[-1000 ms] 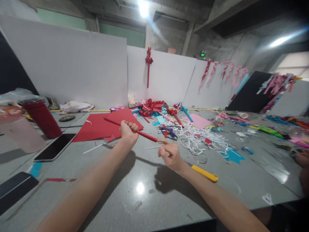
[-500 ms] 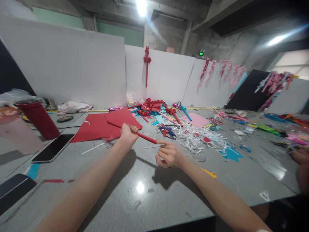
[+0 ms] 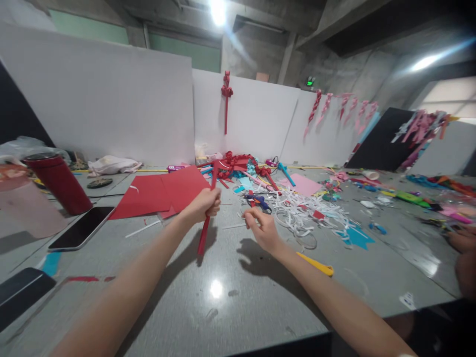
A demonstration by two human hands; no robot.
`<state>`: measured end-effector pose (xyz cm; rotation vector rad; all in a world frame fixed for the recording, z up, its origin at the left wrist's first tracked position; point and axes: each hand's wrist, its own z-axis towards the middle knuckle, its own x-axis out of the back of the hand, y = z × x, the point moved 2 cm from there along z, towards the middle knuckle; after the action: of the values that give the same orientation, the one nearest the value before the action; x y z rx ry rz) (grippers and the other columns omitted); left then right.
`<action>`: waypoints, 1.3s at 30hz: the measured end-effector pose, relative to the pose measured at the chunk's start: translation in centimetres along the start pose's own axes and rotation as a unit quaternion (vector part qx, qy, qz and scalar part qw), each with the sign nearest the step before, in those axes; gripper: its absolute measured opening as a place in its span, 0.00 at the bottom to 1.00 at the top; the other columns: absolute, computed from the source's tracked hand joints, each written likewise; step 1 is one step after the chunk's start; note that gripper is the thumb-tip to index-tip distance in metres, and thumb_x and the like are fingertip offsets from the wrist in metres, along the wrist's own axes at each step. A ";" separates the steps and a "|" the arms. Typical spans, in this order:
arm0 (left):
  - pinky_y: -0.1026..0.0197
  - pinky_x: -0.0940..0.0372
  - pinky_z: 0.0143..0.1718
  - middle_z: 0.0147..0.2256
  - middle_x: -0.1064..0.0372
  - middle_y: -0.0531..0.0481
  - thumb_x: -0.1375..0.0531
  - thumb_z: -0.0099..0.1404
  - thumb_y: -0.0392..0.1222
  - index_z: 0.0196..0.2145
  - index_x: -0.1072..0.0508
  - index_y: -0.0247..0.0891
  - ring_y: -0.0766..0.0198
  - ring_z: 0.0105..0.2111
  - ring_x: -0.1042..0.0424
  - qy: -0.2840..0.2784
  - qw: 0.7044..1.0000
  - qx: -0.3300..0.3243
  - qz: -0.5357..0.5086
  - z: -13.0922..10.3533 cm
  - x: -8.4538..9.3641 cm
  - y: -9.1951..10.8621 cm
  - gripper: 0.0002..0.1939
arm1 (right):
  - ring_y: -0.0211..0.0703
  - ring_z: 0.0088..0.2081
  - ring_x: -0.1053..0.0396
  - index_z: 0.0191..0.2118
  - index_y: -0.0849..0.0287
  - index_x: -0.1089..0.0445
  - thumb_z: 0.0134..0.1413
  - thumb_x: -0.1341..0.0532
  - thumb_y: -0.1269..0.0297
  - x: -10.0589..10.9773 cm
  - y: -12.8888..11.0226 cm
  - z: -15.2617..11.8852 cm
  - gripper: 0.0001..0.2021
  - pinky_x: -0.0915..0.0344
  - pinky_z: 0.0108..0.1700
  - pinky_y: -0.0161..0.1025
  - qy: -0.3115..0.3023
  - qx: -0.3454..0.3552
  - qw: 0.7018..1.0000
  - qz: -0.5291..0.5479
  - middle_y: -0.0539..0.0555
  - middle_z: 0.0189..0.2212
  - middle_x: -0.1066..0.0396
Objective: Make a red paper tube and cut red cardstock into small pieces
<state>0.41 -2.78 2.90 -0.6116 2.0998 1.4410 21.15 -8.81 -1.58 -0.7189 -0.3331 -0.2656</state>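
My left hand (image 3: 208, 204) is closed around a thin red paper tube (image 3: 203, 238). The tube stands steeply tilted above the table, its upper end towards the back and its lower end towards me. To the right, my right hand (image 3: 262, 229) is apart from the tube. Its fingers are curled in, with the fingertips close together, and anything between them is too small to make out. A thin pale strip (image 3: 233, 227) lies on the table by those fingertips. Large red paper sheets (image 3: 148, 196) lie behind and left of my left hand.
A heap of white paper strips (image 3: 297, 213), blue-handled scissors (image 3: 260, 202) and a yellow-handled tool (image 3: 316, 264) lie to the right. On the left are a phone (image 3: 82, 228), a red flask (image 3: 59, 183) and a pink bottle (image 3: 29, 203). Another person's hand (image 3: 461, 240) is at the far right.
The red tube has swung from lying crosswise between both hands to a steep tilt in my left hand. My right hand has come off its end, and its fingers have curled.
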 end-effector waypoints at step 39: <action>0.64 0.29 0.34 0.25 0.41 0.55 0.39 0.74 0.47 0.35 0.29 0.34 0.69 0.24 0.35 -0.368 0.881 0.285 0.086 -6.1 -3.5 -4.9 0.13 | 0.29 0.21 0.42 0.38 0.57 0.25 0.54 0.25 0.52 0.4 1.1 1.9 0.16 0.34 0.27 0.27 0.025 -0.257 0.827 0.499 0.41 0.20 0.45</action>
<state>5.13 -9.85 3.50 0.3268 1.8091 0.8404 21.47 -6.80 -0.78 -1.3219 0.2116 0.6579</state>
